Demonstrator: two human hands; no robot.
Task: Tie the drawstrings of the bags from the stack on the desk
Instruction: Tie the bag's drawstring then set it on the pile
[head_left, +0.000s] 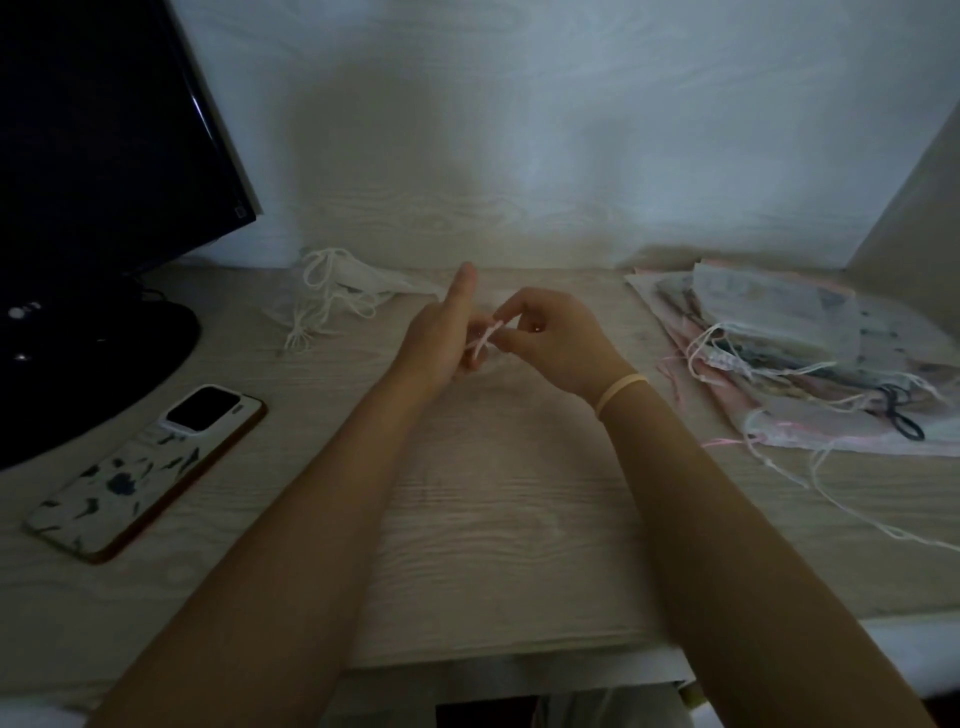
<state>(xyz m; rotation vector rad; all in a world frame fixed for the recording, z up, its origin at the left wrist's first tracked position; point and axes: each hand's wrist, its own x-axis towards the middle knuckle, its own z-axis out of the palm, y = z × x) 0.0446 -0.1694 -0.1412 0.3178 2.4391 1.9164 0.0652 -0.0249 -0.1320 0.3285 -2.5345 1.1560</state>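
Both my hands meet over the middle of the pale wooden desk (493, 519). My right hand (553, 338) pinches a white drawstring (485, 338) between thumb and fingertips. My left hand (441, 338) holds the same drawstring with its lower fingers curled, its index finger pointing up. The bag that this drawstring belongs to is hidden behind my hands. A stack of thin fabric bags (789, 353) with loose strings lies at the right. One white bag (353, 288) with white cords lies at the back, left of centre.
A dark monitor (104, 130) on a round base (78, 364) fills the left. A phone (150, 467) in a patterned case lies face down in front of it. A black hair tie (904, 415) rests on the stack. The desk's front edge runs near the bottom.
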